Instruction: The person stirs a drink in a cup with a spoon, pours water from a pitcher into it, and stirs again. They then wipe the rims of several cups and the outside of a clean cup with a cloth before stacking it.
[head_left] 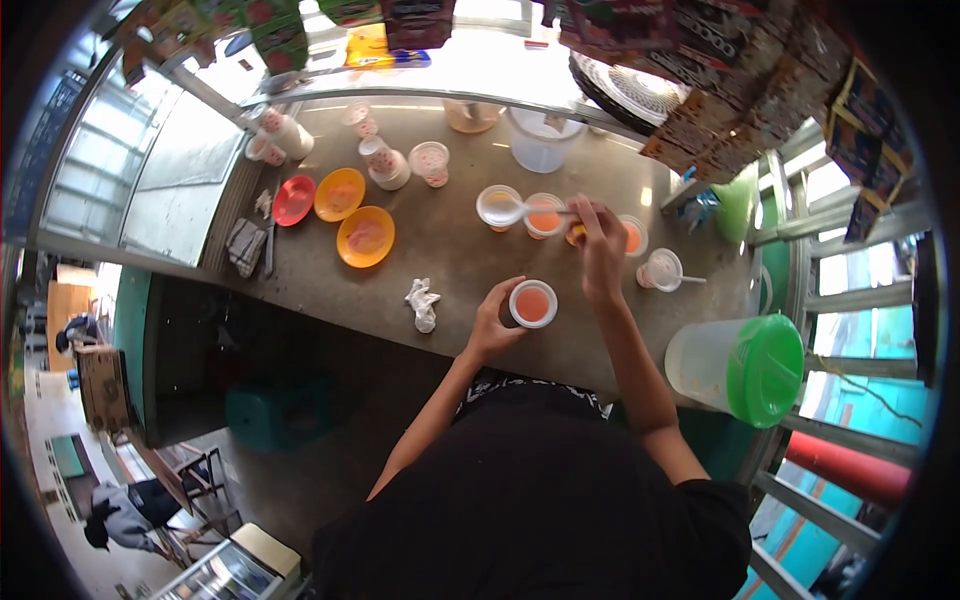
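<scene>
My left hand (490, 322) is wrapped round a small plastic cup (533, 304) of orange-pink liquid near the counter's front edge. Above the counter, my right hand (598, 238) grips the handle of a large spoon (540, 210). Its pale bowl is over a cup (497, 222) at the left of a row. Beside that one stands a cup of orange liquid (544, 222), and another orange cup (635, 236) is just right of my right hand. Something orange-yellow under my right fingers is partly hidden. Further right, a cup (660, 269) has a white utensil handle sticking out.
Orange plates (366, 237), a red plate (294, 201) and stacked cups (385, 165) occupy the left side. Crumpled tissue (423, 305) lies near the front edge. A clear bucket (544, 140) stands behind; a green-lidded container (765, 370) sits right. Snack packets (700, 40) hang overhead.
</scene>
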